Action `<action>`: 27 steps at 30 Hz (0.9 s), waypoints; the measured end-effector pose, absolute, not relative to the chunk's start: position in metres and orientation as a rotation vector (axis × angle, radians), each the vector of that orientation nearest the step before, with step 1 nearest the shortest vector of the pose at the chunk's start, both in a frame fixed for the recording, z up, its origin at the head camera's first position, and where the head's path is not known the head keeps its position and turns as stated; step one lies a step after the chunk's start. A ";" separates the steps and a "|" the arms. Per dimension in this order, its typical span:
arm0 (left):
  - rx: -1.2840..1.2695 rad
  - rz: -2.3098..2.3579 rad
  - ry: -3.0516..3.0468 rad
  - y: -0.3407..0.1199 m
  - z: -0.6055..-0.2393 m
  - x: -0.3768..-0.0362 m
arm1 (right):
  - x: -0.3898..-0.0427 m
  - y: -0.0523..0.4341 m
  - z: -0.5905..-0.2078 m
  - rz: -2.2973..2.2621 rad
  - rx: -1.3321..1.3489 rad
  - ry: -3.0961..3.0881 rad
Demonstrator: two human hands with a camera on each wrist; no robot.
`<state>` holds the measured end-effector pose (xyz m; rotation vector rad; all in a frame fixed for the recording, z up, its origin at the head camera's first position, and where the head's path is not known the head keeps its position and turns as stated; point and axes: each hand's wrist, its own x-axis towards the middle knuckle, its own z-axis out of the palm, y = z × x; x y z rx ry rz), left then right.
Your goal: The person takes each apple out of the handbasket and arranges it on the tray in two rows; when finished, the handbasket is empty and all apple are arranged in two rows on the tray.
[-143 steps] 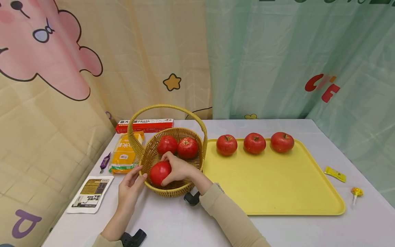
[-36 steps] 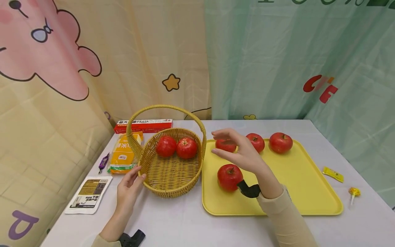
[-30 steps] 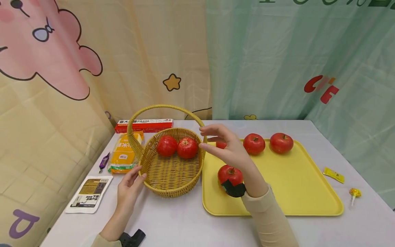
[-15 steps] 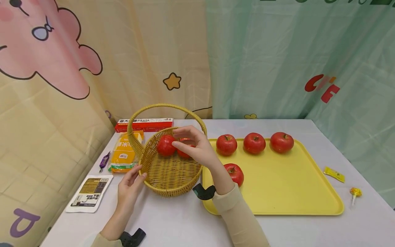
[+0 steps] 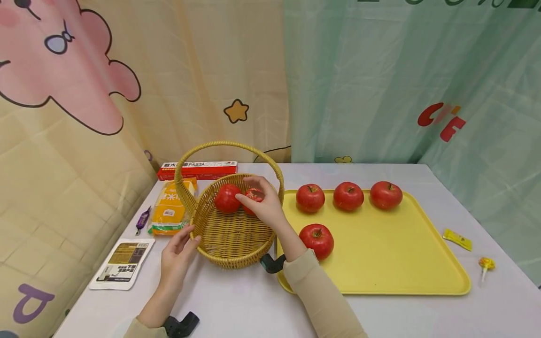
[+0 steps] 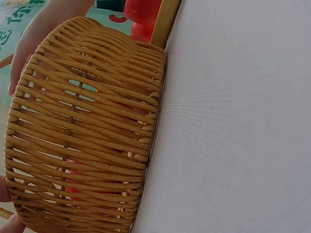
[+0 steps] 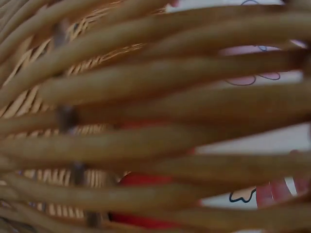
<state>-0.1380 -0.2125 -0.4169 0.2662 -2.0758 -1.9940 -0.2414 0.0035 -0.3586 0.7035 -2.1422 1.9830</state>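
Note:
A wicker basket (image 5: 234, 239) with a tall arched handle holds two red apples, a left apple (image 5: 227, 198) and a right apple (image 5: 255, 194). My left hand (image 5: 176, 258) pinches the basket's left rim between thumb and fingers. Reaching in over the right side, my right hand (image 5: 268, 204) has thumb and fingers spread and curved about the right apple, partly hiding it. Through the weave in the right wrist view, an apple (image 7: 146, 194) shows red. On the yellow tray (image 5: 389, 253), one apple (image 5: 317, 241) sits near the front left, with three more (image 5: 348, 196) along the back edge.
Left of the basket lie an orange-and-clear food bag (image 5: 171, 211), a purple-wrapped candy (image 5: 143, 220) and a white pouch (image 5: 122, 264). A red pasta box (image 5: 196, 171) is behind. A yellow packet (image 5: 458, 239) and a lollipop (image 5: 486, 265) lie right of the tray.
The apple from the basket's front was set on the tray's front left. My right hand then came back left and lowered to the right apple. The left hand stayed at the rim.

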 end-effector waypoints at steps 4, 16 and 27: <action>0.275 -1.974 -2.091 -0.213 -0.417 -0.138 | -0.243 0.002 -0.362 1.945 0.638 -2.175; 0.289 -1.966 -2.095 -0.212 -0.417 -0.139 | -0.251 -0.001 -0.379 1.825 0.487 -2.292; 0.274 -1.965 -2.099 -0.213 -0.417 -0.138 | -0.253 -0.003 -0.383 1.856 0.380 -2.371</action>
